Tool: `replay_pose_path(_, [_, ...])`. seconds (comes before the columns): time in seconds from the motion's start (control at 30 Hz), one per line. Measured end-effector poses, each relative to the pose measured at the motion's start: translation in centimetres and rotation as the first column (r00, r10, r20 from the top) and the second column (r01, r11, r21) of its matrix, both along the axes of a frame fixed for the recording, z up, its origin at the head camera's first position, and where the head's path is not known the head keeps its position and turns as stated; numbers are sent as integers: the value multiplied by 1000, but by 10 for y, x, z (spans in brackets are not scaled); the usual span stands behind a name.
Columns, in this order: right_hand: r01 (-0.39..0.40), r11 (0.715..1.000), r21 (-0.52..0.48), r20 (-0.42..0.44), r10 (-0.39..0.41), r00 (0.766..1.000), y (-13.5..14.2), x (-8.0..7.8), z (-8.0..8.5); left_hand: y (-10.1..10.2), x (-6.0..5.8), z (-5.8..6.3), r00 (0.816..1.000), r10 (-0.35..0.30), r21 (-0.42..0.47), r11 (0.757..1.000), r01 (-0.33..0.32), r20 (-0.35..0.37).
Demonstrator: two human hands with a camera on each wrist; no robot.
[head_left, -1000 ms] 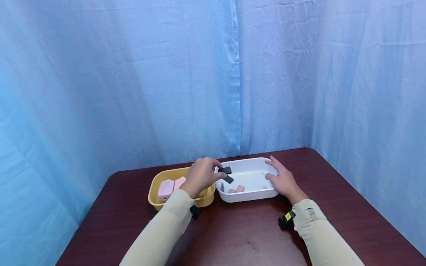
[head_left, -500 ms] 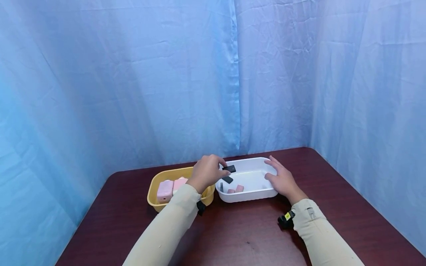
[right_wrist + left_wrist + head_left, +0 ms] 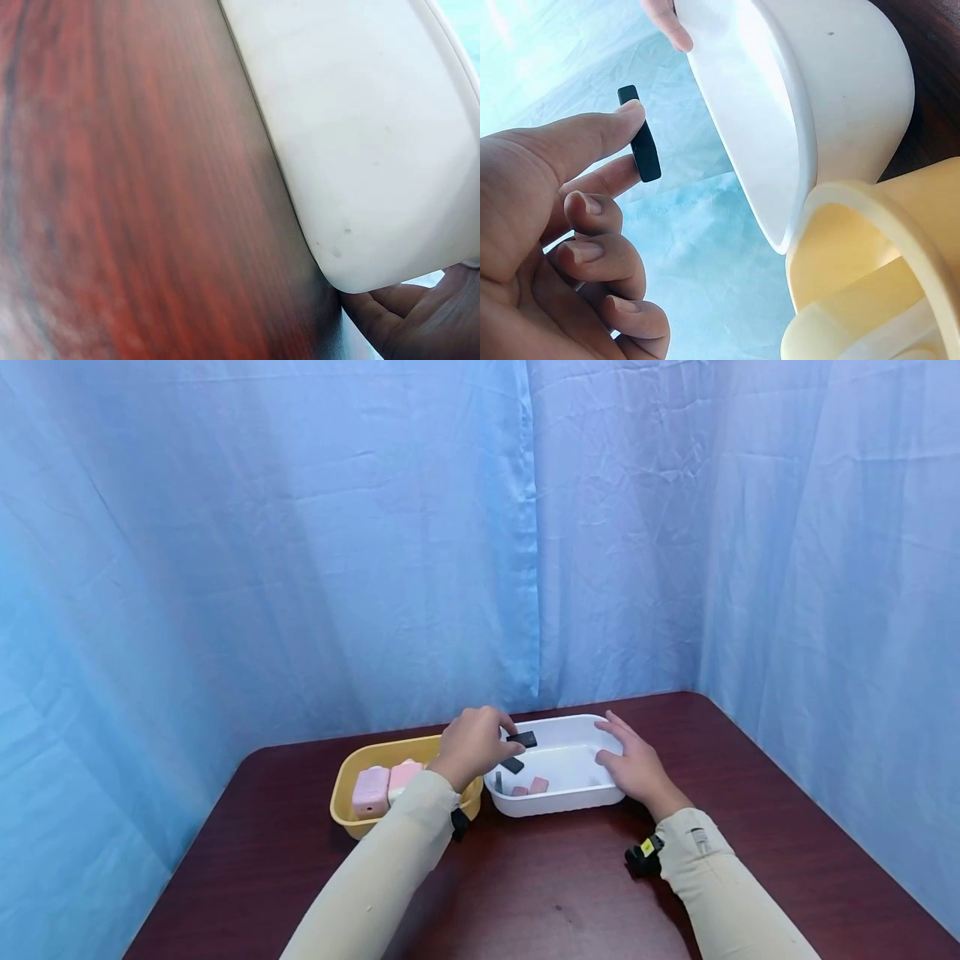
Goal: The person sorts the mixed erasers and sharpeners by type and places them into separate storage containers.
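My left hand (image 3: 472,747) pinches a small flat black block (image 3: 522,740) between thumb and index finger, over the left part of a white plastic tub (image 3: 555,803). In the left wrist view the black block (image 3: 640,135) stands out past the thumb tip, and the other fingers curl loosely with nothing in them. At the tub's right end my right hand (image 3: 636,766) rests on the rim, fingers and thumb spread over it. Inside the tub lie another dark block (image 3: 513,765), a grey piece (image 3: 498,782) and two pink pieces (image 3: 538,786).
A yellow tub (image 3: 345,793) stands against the white one's left end. It holds a lilac case-shaped item (image 3: 371,792) and a pink one (image 3: 403,774), partly behind my left sleeve. Both tubs stand on a dark red wooden table (image 3: 555,885), with blue curtains (image 3: 420,543) behind.
My left hand has moved a little to the right with the black block, further over the white tub. My right hand has stayed at the rim.
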State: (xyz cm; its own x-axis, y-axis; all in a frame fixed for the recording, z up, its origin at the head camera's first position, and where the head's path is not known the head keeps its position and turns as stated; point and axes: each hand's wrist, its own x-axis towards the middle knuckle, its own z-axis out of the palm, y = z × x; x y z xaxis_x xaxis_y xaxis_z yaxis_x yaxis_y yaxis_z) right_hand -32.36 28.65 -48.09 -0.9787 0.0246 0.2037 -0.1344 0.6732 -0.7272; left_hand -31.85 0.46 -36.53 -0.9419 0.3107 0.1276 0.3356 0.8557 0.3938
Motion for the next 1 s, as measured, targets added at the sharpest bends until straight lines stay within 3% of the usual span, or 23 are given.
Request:
replay_pose_path(0.7, [-4, 1000, -3, -14, 4, 1000, -2, 1, 0, 4, 1, -3, 1000, 0, -33, 999, 0, -16])
replay_pose_path(1.0, [-1, 1000, -10, -7, 1, 1000, -3, 1, 2, 0, 1, -8, 1000, -6, 2, 1000, 6, 9])
